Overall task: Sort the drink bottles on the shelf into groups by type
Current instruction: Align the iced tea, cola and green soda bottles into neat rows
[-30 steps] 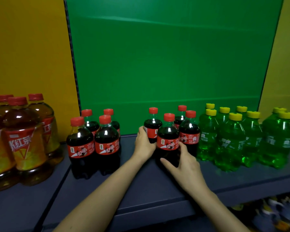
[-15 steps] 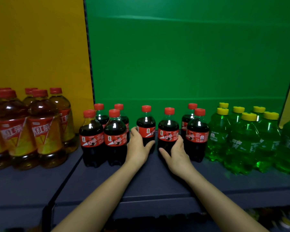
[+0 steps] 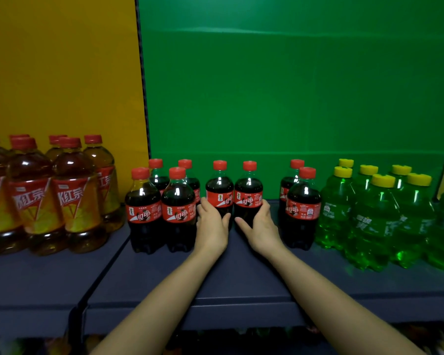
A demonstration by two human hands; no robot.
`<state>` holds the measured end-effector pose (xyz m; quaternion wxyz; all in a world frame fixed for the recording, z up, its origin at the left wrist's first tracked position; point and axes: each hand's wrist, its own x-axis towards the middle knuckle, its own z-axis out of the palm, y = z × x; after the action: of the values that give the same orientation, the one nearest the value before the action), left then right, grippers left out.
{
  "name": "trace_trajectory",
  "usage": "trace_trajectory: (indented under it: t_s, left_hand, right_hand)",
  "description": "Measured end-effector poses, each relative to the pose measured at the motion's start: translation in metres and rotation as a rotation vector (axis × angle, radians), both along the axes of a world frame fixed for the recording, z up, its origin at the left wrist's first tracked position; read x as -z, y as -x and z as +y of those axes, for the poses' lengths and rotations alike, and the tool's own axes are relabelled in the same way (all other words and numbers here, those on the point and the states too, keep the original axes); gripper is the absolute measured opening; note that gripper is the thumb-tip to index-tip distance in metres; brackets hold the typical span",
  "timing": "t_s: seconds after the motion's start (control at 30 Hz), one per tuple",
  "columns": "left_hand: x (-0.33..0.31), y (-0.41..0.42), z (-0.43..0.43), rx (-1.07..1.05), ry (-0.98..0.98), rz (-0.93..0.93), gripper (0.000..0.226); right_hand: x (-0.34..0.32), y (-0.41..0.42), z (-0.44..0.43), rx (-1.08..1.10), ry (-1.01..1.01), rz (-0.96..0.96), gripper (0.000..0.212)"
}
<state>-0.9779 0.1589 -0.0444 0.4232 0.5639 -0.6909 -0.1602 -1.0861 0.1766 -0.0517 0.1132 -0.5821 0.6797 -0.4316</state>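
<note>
Shelf [image 3: 241, 278], dark blue, against green backboard [image 3: 267, 98]. Carries three kinds, left to right: amber tea bottles [image 3: 41, 201], red-capped; cola; green soda bottles [image 3: 374, 216], yellow-capped. Keeps tea and green soda each in one cluster. Splits cola three ways: block of four [image 3: 162, 208] just beside the tea, pair [image 3: 303, 208] close against the green soda, two singles in the gap between.

Wraps left hand [image 3: 212, 226] round left middle cola bottle [image 3: 219, 193] from its left flank, low on the body; thumb across the lower front, fingers curled round the far side and mostly hidden. Mirrors this with right hand [image 3: 260, 226] on right middle cola bottle [image 3: 248, 196]: fingers curled round the right flank at label height, thumb stretched along the lower front. Both singles upright, touching side by side, bases hidden by the hands; apparently standing on the shelf.

Reads as a two-handed slide, not a lift: low grip for steadiness, outer flanks taken so as to press the two together and move them as one. Probably aims at closing the cola into a single group, likeliest toward the block of four, the nearer neighbour. Calls for a gentle push at the join, to avoid toppling what stands there.
</note>
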Motion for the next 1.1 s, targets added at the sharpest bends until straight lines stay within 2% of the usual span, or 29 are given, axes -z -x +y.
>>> trace_trajectory:
  t_s: [0.3,0.5,0.6,0.7,0.8,0.9,1.1]
  left_hand:
    - [0.000,0.000,-0.002,0.014,-0.021,0.020,0.070]
    - [-0.001,-0.004,0.006,0.025,0.019,0.021,0.069]
    - [-0.003,-0.007,0.018,0.074,0.071,0.031,0.066]
    - [-0.002,-0.010,0.034,0.111,0.203,0.003,0.053]
    - [0.000,-0.006,0.043,0.174,0.307,-0.029,0.036]
    - [0.001,0.012,0.040,0.333,0.264,-0.091,0.029]
    - [-0.008,0.061,0.026,0.460,0.031,-0.100,0.055]
  right_hand:
    - [-0.001,0.000,0.001,-0.005,-0.018,0.025,0.074]
    - [-0.006,0.007,0.038,-0.053,-0.007,0.119,0.056]
    - [-0.001,0.016,0.068,-0.016,0.165,0.050,0.049]
    - [0.005,0.027,0.088,0.081,0.373,-0.049,0.036]
    - [0.005,0.034,0.095,0.189,0.452,-0.084,0.043]
    - [0.003,0.039,0.090,0.259,0.471,-0.034,0.057]
    - [-0.003,0.041,0.077,0.283,0.372,0.049,0.071]
